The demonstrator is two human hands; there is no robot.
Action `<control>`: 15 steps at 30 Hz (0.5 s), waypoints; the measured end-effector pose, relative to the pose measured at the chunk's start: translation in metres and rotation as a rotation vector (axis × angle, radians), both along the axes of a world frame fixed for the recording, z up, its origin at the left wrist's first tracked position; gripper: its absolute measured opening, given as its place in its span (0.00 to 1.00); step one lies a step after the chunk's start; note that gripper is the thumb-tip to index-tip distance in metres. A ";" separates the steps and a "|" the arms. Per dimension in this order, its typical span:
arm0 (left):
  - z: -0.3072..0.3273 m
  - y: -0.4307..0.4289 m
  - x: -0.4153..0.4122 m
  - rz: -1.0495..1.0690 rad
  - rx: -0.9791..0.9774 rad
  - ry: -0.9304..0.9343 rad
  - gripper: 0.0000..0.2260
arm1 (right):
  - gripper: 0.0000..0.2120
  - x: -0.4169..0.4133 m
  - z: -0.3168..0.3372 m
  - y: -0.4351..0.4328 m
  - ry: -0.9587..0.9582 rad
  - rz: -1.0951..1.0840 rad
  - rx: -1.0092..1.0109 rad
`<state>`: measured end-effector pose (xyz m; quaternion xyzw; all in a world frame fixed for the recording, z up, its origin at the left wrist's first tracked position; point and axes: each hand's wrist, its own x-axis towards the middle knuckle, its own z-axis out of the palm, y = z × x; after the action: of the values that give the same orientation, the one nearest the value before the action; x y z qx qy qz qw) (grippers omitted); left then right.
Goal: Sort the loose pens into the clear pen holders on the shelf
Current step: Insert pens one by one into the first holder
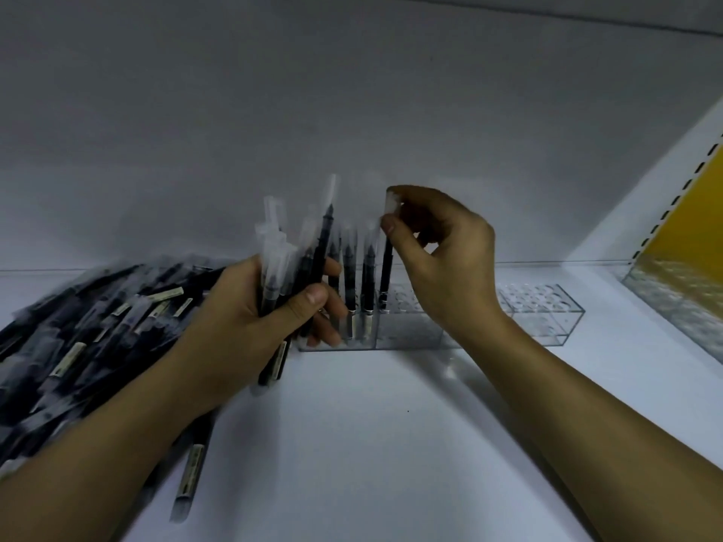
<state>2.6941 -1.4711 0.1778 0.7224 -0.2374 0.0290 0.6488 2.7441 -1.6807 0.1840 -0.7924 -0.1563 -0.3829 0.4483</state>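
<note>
My left hand [250, 314] grips a bundle of black pens [297, 248] with clear caps, held upright just left of the clear pen holder [407, 330]. My right hand [438, 256] pinches the clear cap of one black pen [386, 264], which stands upright with its lower end at a hole in the holder's top. Several pens [358, 279] stand in the holder's left end. A heap of loose pens [78, 330] lies on the white shelf [371, 444] at the left.
A second clear holder [547, 314] with open holes stands to the right of the first. A yellow panel [688, 213] and a slotted white upright close the shelf's right side. The white back wall rises behind the holders.
</note>
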 end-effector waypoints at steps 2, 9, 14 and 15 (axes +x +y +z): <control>0.001 -0.001 -0.001 0.009 0.042 -0.016 0.11 | 0.12 -0.001 0.000 -0.001 0.040 0.001 0.017; 0.002 -0.005 -0.004 0.006 0.117 -0.014 0.12 | 0.14 -0.005 -0.003 -0.001 0.099 -0.001 -0.082; 0.001 -0.002 -0.004 -0.023 0.118 0.000 0.12 | 0.11 -0.023 0.007 -0.001 0.036 0.101 0.097; 0.001 -0.002 -0.004 -0.030 0.115 0.007 0.13 | 0.09 -0.027 0.009 0.000 0.053 0.187 0.126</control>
<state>2.6904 -1.4734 0.1783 0.7550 -0.2470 0.0031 0.6074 2.7174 -1.6811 0.1932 -0.7545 -0.1931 -0.3274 0.5350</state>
